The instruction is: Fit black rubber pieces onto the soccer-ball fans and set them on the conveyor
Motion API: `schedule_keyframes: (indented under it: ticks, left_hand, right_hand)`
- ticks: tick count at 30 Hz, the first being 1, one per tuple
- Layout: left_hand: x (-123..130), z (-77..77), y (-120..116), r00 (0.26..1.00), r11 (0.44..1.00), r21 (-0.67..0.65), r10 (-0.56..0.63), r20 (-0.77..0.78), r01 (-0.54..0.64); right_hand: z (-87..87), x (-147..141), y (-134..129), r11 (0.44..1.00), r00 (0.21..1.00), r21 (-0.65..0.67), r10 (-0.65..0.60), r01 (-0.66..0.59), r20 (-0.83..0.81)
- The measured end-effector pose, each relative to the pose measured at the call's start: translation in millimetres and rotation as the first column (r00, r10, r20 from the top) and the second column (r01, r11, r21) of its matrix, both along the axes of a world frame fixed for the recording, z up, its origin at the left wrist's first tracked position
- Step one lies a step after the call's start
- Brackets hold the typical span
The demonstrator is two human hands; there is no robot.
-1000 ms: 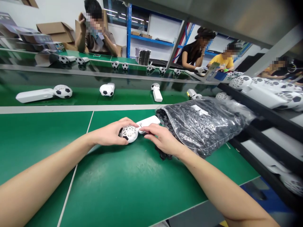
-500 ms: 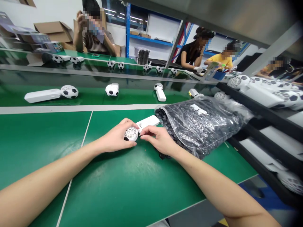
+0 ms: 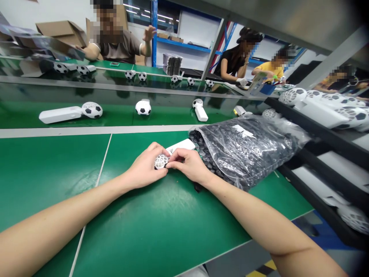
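Left of the plastic bag, the left hand has its fingers around a football-patterned handheld fan; the right hand, fingers narrowed, grip unclear, seemingly adjusts its rim; next calls for steady pressure.

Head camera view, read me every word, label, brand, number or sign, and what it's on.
No text can be read.
Ball-shaped piece in left hand: none visible.
Plastic bag: white patch, no legible lettering.
Gray pile, upper left: too blurred.
Upright gray stack: too small.

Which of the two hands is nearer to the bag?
Right. The right hand is beside the open end of the bag; the left hand is farther to the left, around the ball.
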State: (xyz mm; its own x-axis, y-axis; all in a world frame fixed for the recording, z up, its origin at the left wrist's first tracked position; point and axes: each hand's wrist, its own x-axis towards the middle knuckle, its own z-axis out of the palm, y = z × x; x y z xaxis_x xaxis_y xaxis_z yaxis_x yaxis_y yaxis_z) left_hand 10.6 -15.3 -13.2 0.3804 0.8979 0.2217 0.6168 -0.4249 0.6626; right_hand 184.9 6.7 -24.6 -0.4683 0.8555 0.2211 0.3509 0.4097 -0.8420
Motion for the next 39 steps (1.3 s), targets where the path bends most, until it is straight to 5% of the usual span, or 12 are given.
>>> schedule_keyframes:
  ticks: [5, 8, 12, 14, 16, 18, 21, 27, 31, 35, 39]
  left_hand:
    - [0.3, 4.3, -3.2, 1.000, 0.998, 0.054, -0.024, 0.003, 0.024]
    - [-15.9, 12.0, -0.3, 0.999, 0.996, 0.083, 0.020, 0.026, -0.023]
    - [-63.1, 18.2, 33.2, 0.942, 0.910, 0.249, 0.332, 0.037, -0.331]
    - [-88.0, 16.7, 62.9, 0.846, 0.805, 0.304, 0.533, 0.008, -0.510]
    - [-106.4, 12.7, 94.7, 0.721, 0.696, 0.320, 0.691, -0.054, -0.643]
    - [-114.9, 8.6, 122.0, 0.675, 0.668, 0.314, 0.731, -0.104, -0.675]
    - [-107.9, 7.1, 148.2, 0.683, 0.701, 0.317, 0.707, -0.185, -0.639]
    - [-45.2, 15.5, 178.7, 0.860, 0.905, 0.324, 0.382, -0.339, -0.275]
    - [-10.2, 15.4, 194.6, 0.891, 0.945, 0.261, 0.284, -0.353, -0.197]
    - [-4.4, 27.8, 173.6, 0.901, 0.949, 0.251, 0.272, -0.337, -0.192]
    - [-8.8, 50.5, 100.0, 0.898, 0.962, 0.259, 0.190, -0.397, -0.089]
  right_hand:
    - [7.5, 2.8, 2.5, 0.999, 0.990, 0.019, -0.039, 0.036, 0.132]
    - [25.0, 21.1, 4.0, 0.979, 0.927, 0.181, -0.156, 0.098, 0.342]
    - [43.0, 53.0, 7.7, 0.899, 0.567, 0.375, -0.435, 0.227, 0.699]
    - [45.2, 60.8, 10.0, 0.910, 0.400, 0.350, -0.412, 0.220, 0.819]
    - [44.9, 61.6, 11.4, 0.933, 0.325, 0.318, -0.358, 0.171, 0.875]
    - [44.1, 58.5, 11.6, 0.945, 0.316, 0.302, -0.327, 0.127, 0.891]
    - [43.7, 54.1, 10.8, 0.956, 0.342, 0.270, -0.292, 0.111, 0.893]
    - [43.4, 56.7, 12.8, 0.962, 0.424, 0.241, -0.272, 0.125, 0.864]
    - [44.5, 62.1, 14.4, 0.967, 0.447, 0.218, -0.253, 0.130, 0.858]
    - [46.0, 65.0, 14.2, 0.968, 0.457, 0.216, -0.251, 0.129, 0.853]
    - [46.5, 63.4, 13.4, 0.970, 0.478, 0.209, -0.241, 0.120, 0.845]
